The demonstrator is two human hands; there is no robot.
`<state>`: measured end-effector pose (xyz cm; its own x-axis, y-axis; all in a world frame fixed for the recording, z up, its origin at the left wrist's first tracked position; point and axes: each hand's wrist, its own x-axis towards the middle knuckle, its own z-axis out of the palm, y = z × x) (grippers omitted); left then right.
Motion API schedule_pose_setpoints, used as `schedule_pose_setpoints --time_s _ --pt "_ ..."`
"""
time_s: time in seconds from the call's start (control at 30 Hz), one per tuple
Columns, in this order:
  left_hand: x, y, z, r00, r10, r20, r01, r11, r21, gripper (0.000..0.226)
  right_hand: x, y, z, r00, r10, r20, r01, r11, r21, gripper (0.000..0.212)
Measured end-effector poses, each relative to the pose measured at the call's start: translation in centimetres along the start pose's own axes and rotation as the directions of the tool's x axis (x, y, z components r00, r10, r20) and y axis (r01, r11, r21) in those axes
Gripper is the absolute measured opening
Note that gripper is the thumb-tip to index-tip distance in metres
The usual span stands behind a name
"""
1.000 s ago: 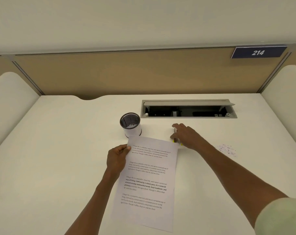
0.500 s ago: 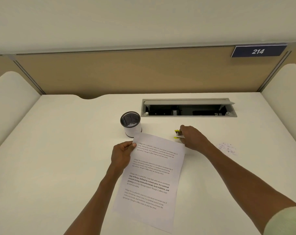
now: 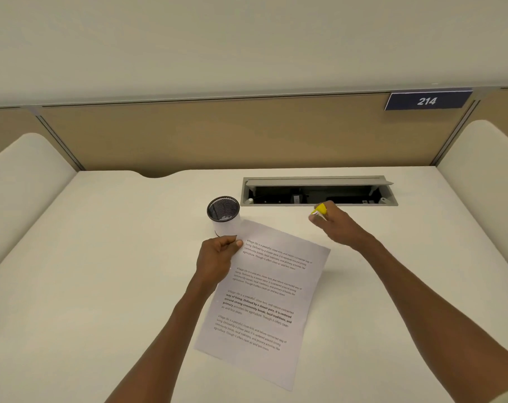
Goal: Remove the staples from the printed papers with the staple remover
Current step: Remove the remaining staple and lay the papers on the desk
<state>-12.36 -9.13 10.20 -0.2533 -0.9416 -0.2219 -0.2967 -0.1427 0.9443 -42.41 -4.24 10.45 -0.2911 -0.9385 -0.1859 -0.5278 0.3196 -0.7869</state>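
While the left hand (image 3: 218, 257) pinches the top left corner of the printed papers (image 3: 264, 301) lying on the desk (image 3: 101, 271), the right hand (image 3: 338, 225) grips the yellow staple remover (image 3: 320, 210) just beyond their top right corner.

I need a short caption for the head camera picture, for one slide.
Left hand pinches the printed papers at their top corner while the right hand holds the yellow staple remover.
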Motion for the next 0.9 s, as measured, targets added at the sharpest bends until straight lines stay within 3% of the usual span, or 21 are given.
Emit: schedule_pose_setpoints --time_s 0.1,0.2,0.4,0.57,0.77,0.9 --pt "-0.4 0.8 0.7 0.999 0.021 0.046 -0.023 0.999 0.044 0.013 -1.3 -3.0 -0.4 0.993 0.034 0.114 -0.052 0.985 0.164 0.034" --pt "-0.8 1.6 1.1 0.995 0.049 0.087 -0.056 0.995 0.078 0.012 -2.1 -5.2 -0.4 0.987 -0.06 0.152 0.031 0.981 0.192 0.038" --pt "-1.4 2.8 1.7 0.991 0.096 0.088 -0.109 0.982 0.154 0.012 -3.3 -7.7 -0.8 0.949 -0.236 0.209 0.269 0.952 -0.145 0.033" --pt "-2.1 3.3 2.0 0.975 0.187 0.122 -0.212 0.947 0.241 0.016 -3.7 -7.8 -0.4 0.93 -0.314 0.189 0.352 0.909 -0.225 0.031" --pt "-2.5 3.6 2.4 0.96 0.234 0.153 -0.269 0.92 0.286 0.018 -4.6 -8.0 0.2 0.927 -0.302 0.22 0.325 0.942 -0.078 0.043" --pt "-2.7 3.7 2.7 0.95 0.27 0.16 -0.308 0.9 0.308 0.017 -5.1 -8.3 0.7 0.92 -0.335 0.203 0.342 0.94 0.002 0.034"
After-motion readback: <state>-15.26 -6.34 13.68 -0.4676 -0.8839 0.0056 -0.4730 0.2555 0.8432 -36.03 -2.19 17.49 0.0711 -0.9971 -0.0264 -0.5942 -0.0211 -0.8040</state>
